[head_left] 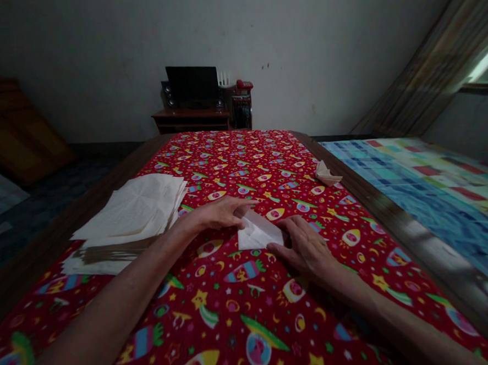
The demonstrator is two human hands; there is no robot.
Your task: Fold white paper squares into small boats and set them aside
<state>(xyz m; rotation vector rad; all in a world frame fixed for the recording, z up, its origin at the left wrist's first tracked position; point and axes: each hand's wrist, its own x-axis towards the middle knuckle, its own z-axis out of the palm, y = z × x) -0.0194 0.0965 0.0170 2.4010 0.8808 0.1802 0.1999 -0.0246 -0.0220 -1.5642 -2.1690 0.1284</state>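
Note:
A small white folded paper (257, 234) lies on the red cloth in front of me, between both hands. My left hand (224, 212) has its thumb and fingers closed on the paper's upper left corner. On the other side, my right hand (305, 243) pinches the right edge, thumb below and fingers curled above. A stack of large off-white paper sheets (133, 206) sits to the left, partly behind my left forearm. Farther off to the right rests a folded paper piece (327, 174) with raised points.
The red patterned cloth (251, 297) covers a long table with dark wooden edges (364, 197). To the right is a bed with a colourful checked cover (426, 193). A monitor (192, 85) stands on a small desk (190, 119) by the far wall.

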